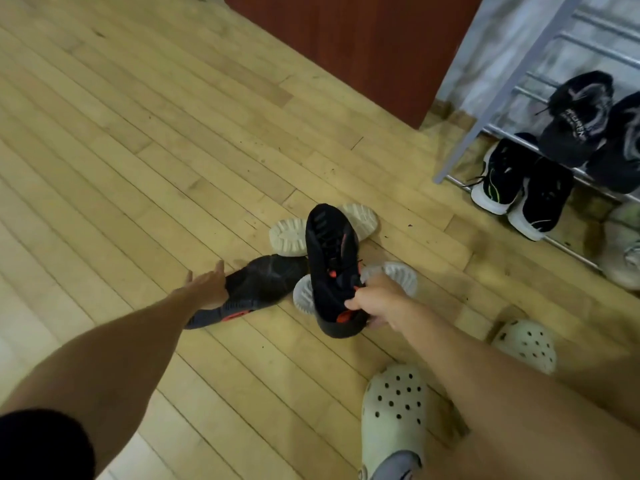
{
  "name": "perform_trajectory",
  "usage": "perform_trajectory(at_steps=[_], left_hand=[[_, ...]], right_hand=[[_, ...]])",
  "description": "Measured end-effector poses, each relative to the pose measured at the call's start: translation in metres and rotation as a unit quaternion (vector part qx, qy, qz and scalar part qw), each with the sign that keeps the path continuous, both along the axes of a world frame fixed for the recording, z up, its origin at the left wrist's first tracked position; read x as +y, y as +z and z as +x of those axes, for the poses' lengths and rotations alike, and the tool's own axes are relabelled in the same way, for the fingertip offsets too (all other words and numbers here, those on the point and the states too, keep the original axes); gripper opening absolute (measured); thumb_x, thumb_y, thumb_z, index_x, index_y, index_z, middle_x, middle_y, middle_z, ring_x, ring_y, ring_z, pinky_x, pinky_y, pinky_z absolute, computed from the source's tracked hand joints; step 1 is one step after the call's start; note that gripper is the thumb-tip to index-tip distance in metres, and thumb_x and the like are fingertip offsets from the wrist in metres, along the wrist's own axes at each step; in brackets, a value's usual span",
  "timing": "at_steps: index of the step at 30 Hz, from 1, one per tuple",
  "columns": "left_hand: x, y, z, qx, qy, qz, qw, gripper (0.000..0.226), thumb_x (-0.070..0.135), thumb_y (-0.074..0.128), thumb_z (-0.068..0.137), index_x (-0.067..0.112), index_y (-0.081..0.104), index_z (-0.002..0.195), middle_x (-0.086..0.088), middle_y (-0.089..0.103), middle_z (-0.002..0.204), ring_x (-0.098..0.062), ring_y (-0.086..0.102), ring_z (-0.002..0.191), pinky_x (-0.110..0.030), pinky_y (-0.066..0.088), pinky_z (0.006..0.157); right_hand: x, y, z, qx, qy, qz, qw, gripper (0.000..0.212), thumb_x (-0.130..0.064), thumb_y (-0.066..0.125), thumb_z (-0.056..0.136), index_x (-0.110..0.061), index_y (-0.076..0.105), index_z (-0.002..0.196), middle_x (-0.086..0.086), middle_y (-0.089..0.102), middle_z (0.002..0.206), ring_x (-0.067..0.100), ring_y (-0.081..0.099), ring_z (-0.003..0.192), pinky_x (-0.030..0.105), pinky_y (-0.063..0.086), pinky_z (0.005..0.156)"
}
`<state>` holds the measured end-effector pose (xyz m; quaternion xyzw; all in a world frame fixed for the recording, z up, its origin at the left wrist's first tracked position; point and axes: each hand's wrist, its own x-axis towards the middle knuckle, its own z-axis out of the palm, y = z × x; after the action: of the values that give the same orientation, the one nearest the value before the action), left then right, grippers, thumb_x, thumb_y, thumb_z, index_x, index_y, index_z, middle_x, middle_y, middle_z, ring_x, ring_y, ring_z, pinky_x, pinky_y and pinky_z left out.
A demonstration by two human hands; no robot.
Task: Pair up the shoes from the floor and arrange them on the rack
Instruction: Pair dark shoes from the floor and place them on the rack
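Observation:
My right hand (375, 303) grips a black shoe with red accents (330, 258) at its heel opening, holding it toe-forward over the floor pile. Its mate, a second black and red shoe (258, 282), lies on its side on the wood floor. My left hand (207, 287) is at that shoe's left edge, fingers spread, touching or just short of it. Two white-soled shoes lie upturned under them: one sole (289, 235) at the back left, another (398, 273) behind my right hand. The metal shoe rack (512, 77) stands at the right.
The rack's low tier holds a black pair with white soles (519, 188); the tier above holds dark shoes (578, 119). A pale shoe (623, 247) sits at the far right. A brown cabinet (363, 46) stands behind. My feet wear cream clogs (394, 417).

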<state>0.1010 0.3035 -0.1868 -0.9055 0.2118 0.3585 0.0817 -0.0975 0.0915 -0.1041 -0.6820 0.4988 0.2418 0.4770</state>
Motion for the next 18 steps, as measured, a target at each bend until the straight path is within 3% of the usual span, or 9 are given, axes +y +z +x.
perform_trajectory(at_steps=[3, 5, 9, 14, 18], left_hand=[[0.003, -0.003, -0.006, 0.012, -0.028, 0.045, 0.999, 0.066, 0.019, 0.05, 0.089, 0.008, 0.021, 0.147, -0.017, 0.044, 0.141, -0.036, 0.035, 0.134, -0.052, 0.015, 0.116], [0.006, -0.006, -0.014, 0.048, -0.052, 0.077, 0.995, 0.064, 0.033, 0.057, 0.084, 0.011, 0.035, 0.14, -0.015, 0.046, 0.135, -0.036, 0.038, 0.128, -0.049, 0.029, 0.111], [0.018, 0.001, -0.032, 0.017, -0.032, -0.003, 0.999, 0.058, 0.043, 0.066, 0.075, 0.015, 0.054, 0.125, -0.012, 0.055, 0.117, -0.031, 0.049, 0.111, -0.038, 0.046, 0.09], [0.028, 0.035, -0.068, -0.057, 0.001, -0.088, 0.995, 0.054, 0.044, 0.075, 0.069, 0.016, 0.059, 0.113, -0.006, 0.058, 0.107, -0.025, 0.054, 0.1, -0.035, 0.047, 0.073], [0.036, 0.036, -0.135, -0.149, -0.006, -0.136, 0.979, 0.039, 0.027, 0.061, 0.084, 0.018, 0.05, 0.12, -0.004, 0.052, 0.119, -0.023, 0.049, 0.107, -0.036, 0.044, 0.09]], right_hand=[[0.007, -0.002, -0.006, 0.012, 0.044, 0.004, 0.999, 0.036, -0.016, 0.069, 0.085, -0.007, 0.06, 0.119, 0.011, 0.067, 0.117, 0.028, 0.066, 0.102, 0.039, 0.059, 0.084], [0.008, 0.0, -0.009, 0.023, 0.06, 0.004, 0.998, 0.036, -0.015, 0.071, 0.084, -0.006, 0.062, 0.117, 0.012, 0.068, 0.115, 0.027, 0.067, 0.101, 0.038, 0.059, 0.084], [0.006, 0.003, -0.01, 0.025, 0.002, 0.031, 0.999, 0.033, -0.006, 0.073, 0.079, -0.003, 0.061, 0.11, 0.014, 0.067, 0.108, 0.03, 0.066, 0.098, 0.036, 0.057, 0.076], [0.014, 0.016, -0.002, -0.005, -0.052, 0.051, 0.997, 0.046, 0.002, 0.071, 0.079, 0.002, 0.057, 0.123, 0.022, 0.063, 0.124, 0.038, 0.062, 0.11, 0.043, 0.056, 0.086], [0.028, 0.03, 0.006, -0.024, -0.049, 0.048, 0.997, 0.047, 0.005, 0.07, 0.079, 0.004, 0.055, 0.124, 0.025, 0.061, 0.124, 0.041, 0.062, 0.109, 0.049, 0.054, 0.089]])
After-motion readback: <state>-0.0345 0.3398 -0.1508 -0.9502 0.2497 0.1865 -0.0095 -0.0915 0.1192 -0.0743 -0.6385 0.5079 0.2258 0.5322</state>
